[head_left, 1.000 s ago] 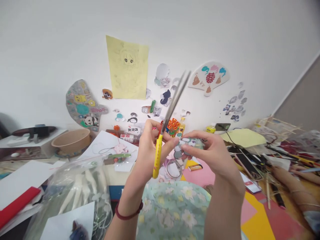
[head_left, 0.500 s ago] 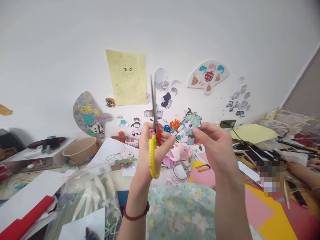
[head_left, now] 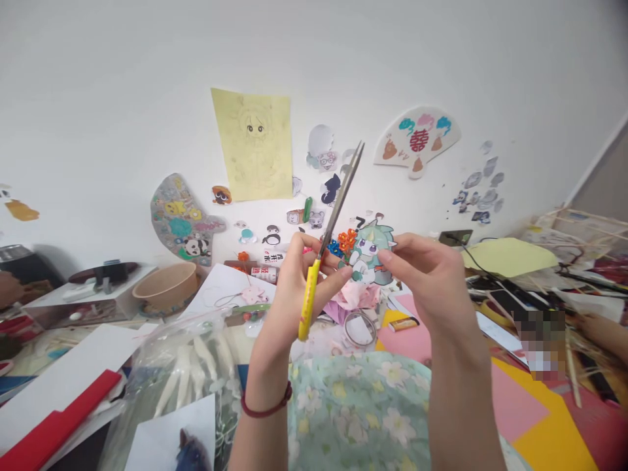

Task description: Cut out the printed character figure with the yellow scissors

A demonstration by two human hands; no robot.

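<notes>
My left hand [head_left: 287,297] is closed around the yellow handle of a pair of scissors [head_left: 309,301], whose long metal blades point up and to the right, close together. My right hand [head_left: 434,275] pinches the right edge of a paper cutout [head_left: 369,248] of a green-haired unicorn character, between thumb and fingers. The left thumb tip is at the cutout's lower left side; whether it touches is unclear. Some left fingers are hidden behind the scissors. Beyond the hands are orange beads [head_left: 347,240] and pink crumpled material [head_left: 354,296].
A bag with white model hands [head_left: 189,373] lies at the left, by a red strip [head_left: 61,418]. Behind stands a beige bowl [head_left: 165,288]. Roll of tape [head_left: 360,329], glue stick [head_left: 403,324] and coloured paper [head_left: 520,399] lie nearby. Another person's hand [head_left: 596,327] shows far right.
The scissors in my left hand have tilted from nearly upright to leaning right. The cutout stays in my right hand. The whole view has shifted slightly.
</notes>
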